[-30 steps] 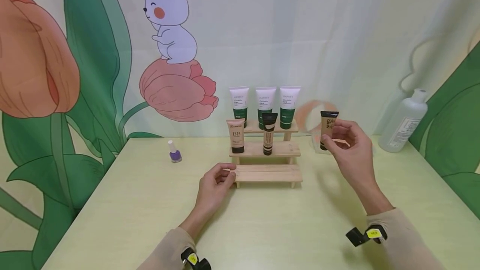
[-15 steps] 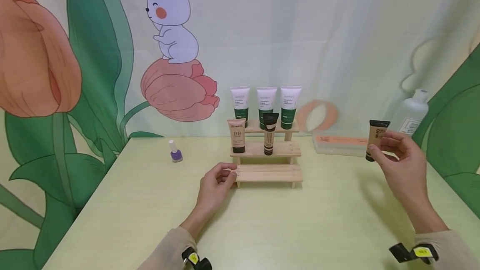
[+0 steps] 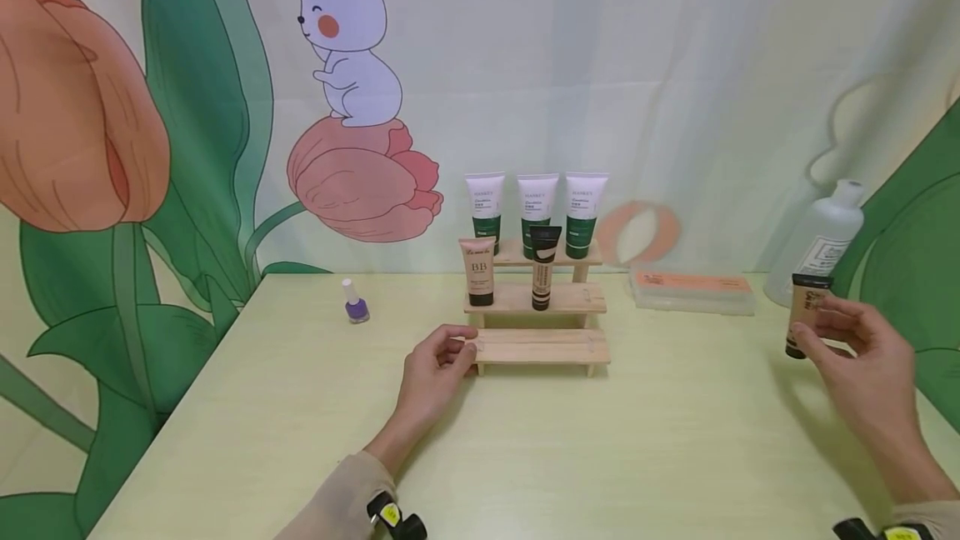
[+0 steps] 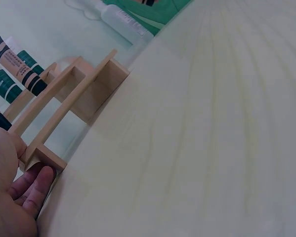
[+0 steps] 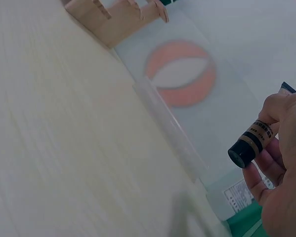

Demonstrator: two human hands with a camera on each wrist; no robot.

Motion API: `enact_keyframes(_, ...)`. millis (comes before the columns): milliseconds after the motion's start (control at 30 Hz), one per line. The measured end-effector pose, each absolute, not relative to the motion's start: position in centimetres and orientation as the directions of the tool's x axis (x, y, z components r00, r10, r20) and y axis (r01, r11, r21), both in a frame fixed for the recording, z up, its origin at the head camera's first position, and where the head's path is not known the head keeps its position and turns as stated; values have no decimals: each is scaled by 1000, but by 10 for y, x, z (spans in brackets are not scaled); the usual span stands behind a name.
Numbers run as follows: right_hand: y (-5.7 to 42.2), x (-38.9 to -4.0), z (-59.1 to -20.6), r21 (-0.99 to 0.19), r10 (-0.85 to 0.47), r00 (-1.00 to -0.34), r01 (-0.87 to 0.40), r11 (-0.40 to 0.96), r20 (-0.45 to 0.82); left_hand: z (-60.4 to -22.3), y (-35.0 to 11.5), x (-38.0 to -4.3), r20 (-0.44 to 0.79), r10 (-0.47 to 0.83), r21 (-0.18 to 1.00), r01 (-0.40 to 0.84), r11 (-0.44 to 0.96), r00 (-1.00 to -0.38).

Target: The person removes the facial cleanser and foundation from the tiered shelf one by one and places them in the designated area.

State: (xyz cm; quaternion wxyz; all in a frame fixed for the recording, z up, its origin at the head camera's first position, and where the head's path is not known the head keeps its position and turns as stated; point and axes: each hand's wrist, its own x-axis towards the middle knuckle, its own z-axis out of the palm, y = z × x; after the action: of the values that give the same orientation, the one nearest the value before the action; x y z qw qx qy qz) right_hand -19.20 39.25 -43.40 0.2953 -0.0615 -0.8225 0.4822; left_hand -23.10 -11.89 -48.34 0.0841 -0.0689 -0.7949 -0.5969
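Shifted toward three o'clock since the earlier frame: tan tube, black-ended, pinched in the right hand, which partly hides its lettering. Bottle, at the tube's twelve o'clock, lower edge partly covered. Left hand, seemingly gripping the nine-o'clock end of the wooden stand.

It looked like a staged tabletop set: a pale yellow-green table stood before a creased pale cloth printed with orange tulips and a white rabbit.
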Motion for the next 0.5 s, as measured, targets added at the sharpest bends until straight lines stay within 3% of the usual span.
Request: enact_keyframes(500,423,-199,-470,-812,371,-853,-100,574,367,-485,-119,-232,217,13,941,213,264,-976)
